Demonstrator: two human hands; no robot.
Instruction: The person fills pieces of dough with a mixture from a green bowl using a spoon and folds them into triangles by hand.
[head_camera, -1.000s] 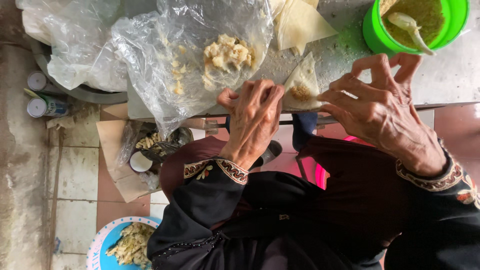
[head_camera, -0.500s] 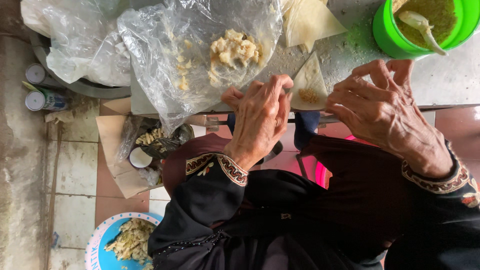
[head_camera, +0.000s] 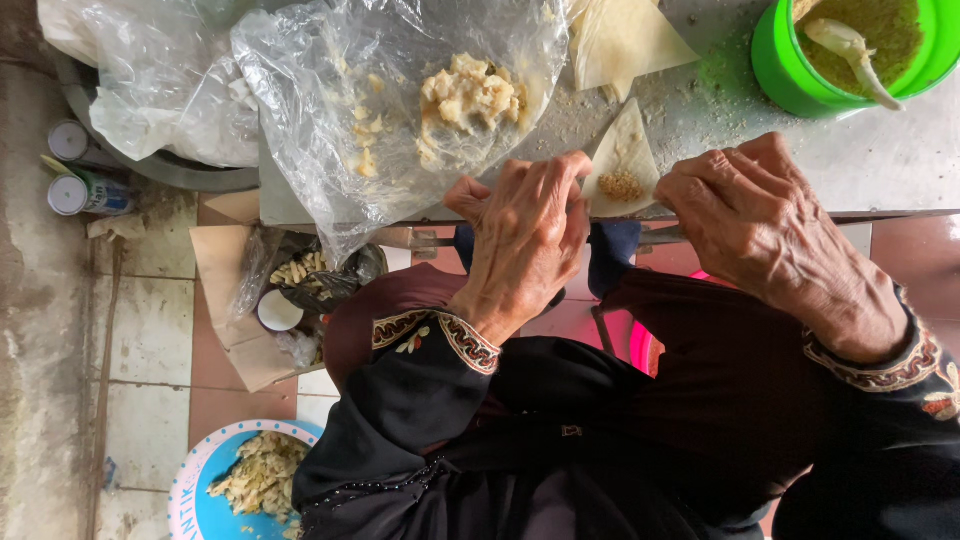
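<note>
Left hand (head_camera: 525, 235) rested on the near edge of the grey table (head_camera: 880, 165), fingers bent and pressed on the left corner of a triangular pastry sheet (head_camera: 625, 150). Right hand (head_camera: 760, 215) curled at the right corner of the same sheet; cannot tell if pinching it or only touching. Small heap of crumbly filling (head_camera: 622, 186) lay on the sheet, between both grips. Just beyond the left hand, clear plastic bag (head_camera: 400, 100) with pale lumpy dough. Beyond the right hand, round green bowl (head_camera: 785, 70) with a white spoon (head_camera: 850, 45). Far left of the grip, two small cans (head_camera: 75, 170) with white tops. Below, round blue plate (head_camera: 215, 490) with pale scraps
</note>
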